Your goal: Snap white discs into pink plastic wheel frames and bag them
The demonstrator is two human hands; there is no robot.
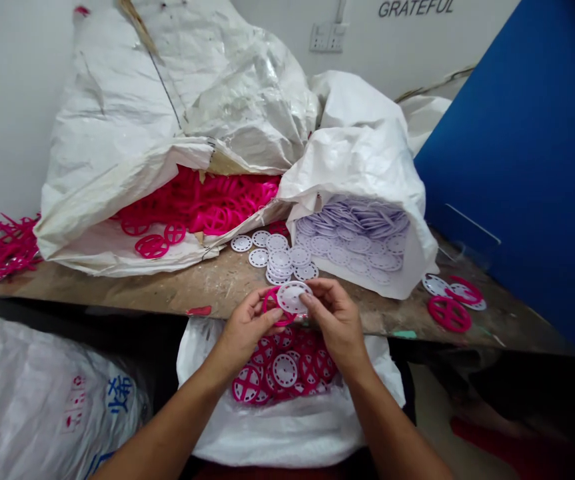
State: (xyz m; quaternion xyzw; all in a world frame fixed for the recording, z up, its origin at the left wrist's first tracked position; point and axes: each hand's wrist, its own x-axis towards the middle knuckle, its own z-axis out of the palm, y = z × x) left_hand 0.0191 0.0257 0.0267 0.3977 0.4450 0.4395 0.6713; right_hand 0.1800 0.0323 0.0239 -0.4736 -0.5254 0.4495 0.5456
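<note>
Between finger and thumb, my left hand [256, 319] pinches a pink plastic ring [269, 301] with crossbars. My right hand [334, 312] grips a white slotted disc [291, 297], which overlaps the ring's right side; whether the two are joined I cannot tell. Just behind my hands, a small pile of loose white discs [280, 259] lies on the table. Below them, an open white sack [247, 433] holds many pink-and-white discs [284, 371], ring and disc fitted together.
A large sack [117, 133] of pink rings [202, 200] lies open at the back left, beside a smaller sack [362, 160] of white discs. A few loose pieces [449, 313] sit at right on the table [167, 293]. A blue panel [527, 173] bounds the right side.
</note>
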